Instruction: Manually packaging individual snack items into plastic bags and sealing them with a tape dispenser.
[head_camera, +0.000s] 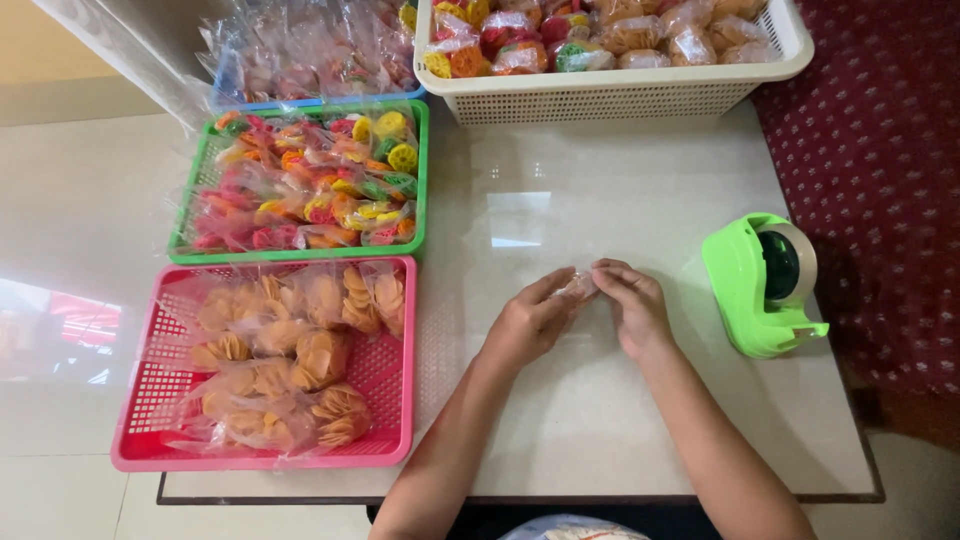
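Note:
My left hand and my right hand meet over the middle of the white table. Between their fingertips they pinch a small clear plastic piece, crumpled and hard to make out. A green tape dispenser stands just right of my right hand. To the left of my left hand a pink basket holds several clear bags of orange snacks.
Behind the pink basket, a green basket holds bags of multicoloured snacks. A blue tray of more bags lies beyond it. A cream basket of filled bags stands at the far edge. A dark red patterned carpet lies to the right.

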